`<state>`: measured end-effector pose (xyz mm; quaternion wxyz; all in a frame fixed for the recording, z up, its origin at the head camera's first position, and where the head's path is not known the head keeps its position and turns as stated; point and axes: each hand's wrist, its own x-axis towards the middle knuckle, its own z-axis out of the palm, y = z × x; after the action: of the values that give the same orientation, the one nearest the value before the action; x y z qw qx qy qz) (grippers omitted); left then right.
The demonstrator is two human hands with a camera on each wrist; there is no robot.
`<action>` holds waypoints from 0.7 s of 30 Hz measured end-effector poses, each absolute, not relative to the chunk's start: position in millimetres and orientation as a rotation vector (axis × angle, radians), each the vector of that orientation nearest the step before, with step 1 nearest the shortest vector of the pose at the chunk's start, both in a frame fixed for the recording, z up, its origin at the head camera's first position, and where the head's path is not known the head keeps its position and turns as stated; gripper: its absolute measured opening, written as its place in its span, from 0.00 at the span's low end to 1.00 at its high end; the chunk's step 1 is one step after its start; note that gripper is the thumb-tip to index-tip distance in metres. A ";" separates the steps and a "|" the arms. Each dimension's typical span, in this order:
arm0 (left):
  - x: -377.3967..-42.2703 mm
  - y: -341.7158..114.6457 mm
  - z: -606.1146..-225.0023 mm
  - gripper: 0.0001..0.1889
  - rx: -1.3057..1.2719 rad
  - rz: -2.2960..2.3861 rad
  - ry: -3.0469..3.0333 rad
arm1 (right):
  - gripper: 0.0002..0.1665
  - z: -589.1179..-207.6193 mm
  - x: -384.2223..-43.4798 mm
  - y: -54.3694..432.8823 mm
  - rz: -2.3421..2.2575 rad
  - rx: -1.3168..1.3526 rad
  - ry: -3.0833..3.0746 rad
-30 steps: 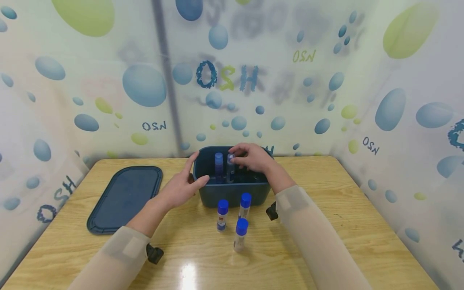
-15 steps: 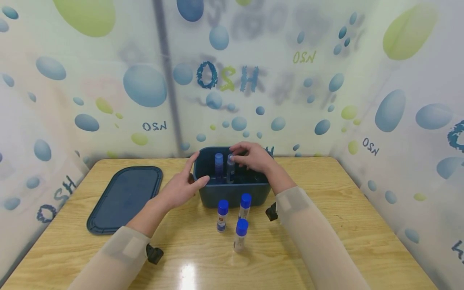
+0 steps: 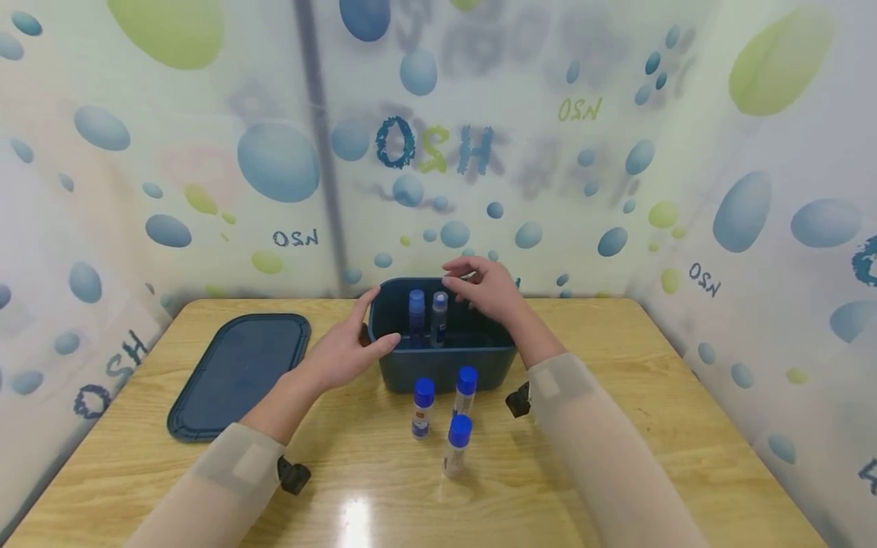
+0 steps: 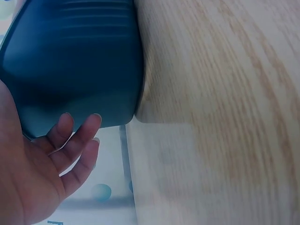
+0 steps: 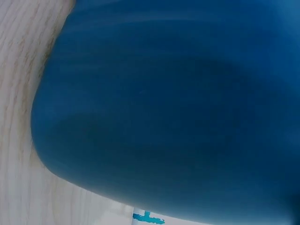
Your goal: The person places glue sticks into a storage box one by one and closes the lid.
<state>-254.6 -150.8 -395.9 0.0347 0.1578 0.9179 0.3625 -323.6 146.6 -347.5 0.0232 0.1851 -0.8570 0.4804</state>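
A dark blue plastic bin (image 3: 448, 369) stands at the back of the table. Two glue sticks are upright inside it: a blue-capped glue stick (image 3: 416, 313) and, to its right, a glue stick with a paler top (image 3: 439, 320). My right hand (image 3: 489, 288) is over the bin's back right part, fingers apart from the paler stick and holding nothing. At the bin's left end is my left hand (image 3: 342, 354), thumb and forefinger spread at the rim; in the left wrist view its other fingers (image 4: 80, 143) are loosely bent beside the wall.
Three blue-capped glue sticks stand in front of the bin: a left one (image 3: 422, 409), a back right one (image 3: 464, 392) and a front one (image 3: 457, 447). A dark blue lid (image 3: 240, 373) lies left on the wooden table (image 3: 637, 457). Patterned curtain (image 3: 452, 91) surrounds the table.
My right hand has let go of the paler-topped glue stick, which stays upright in the bin, and has risen slightly to the right. The left hand keeps its place at the bin.
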 end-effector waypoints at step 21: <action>-254.3 -154.5 -389.4 0.53 0.520 0.948 2.918 | 0.14 -317.5 -256.1 174.8 1.710 0.669 -2.436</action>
<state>-254.3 -154.5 -389.4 0.0151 0.1670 0.9376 0.3046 -256.1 174.8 -317.5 0.0454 0.2189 -0.7978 0.5600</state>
